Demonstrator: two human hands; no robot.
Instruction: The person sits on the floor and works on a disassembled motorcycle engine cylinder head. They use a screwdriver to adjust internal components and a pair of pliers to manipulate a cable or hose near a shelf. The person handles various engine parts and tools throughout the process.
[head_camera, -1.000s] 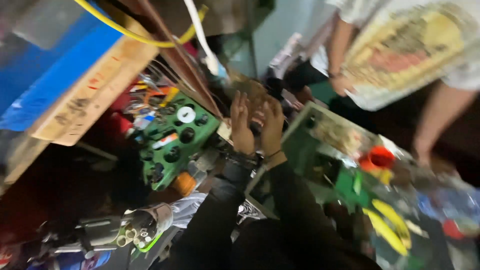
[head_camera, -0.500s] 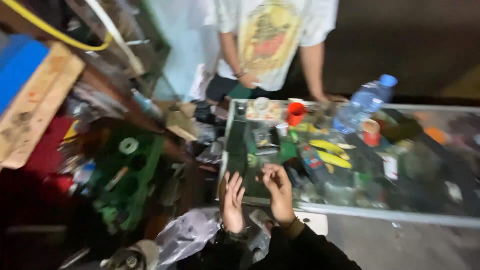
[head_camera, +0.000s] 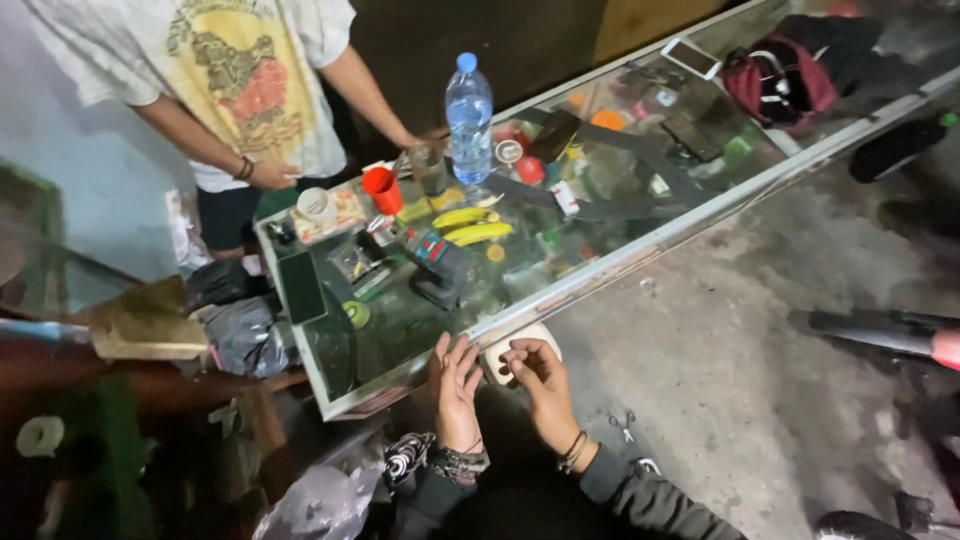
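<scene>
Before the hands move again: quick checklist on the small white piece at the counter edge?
1. Left hand on the white piece: ok, fingertips touch it.
2. Right hand grip on it: ok, fingers curl round its right side.
3. Piece fully seen: not ok, mostly hidden.
4. Glass counter edge near the hands bare: ok.
5. Water bottle upright, away from hands: ok.
6. Other person's hand away from the piece: ok.

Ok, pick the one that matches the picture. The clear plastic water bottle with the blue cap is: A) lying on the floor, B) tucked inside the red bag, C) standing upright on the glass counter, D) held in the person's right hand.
C: the water bottle stands upright on the glass counter, just behind the bananas, with no hand on it.
</scene>
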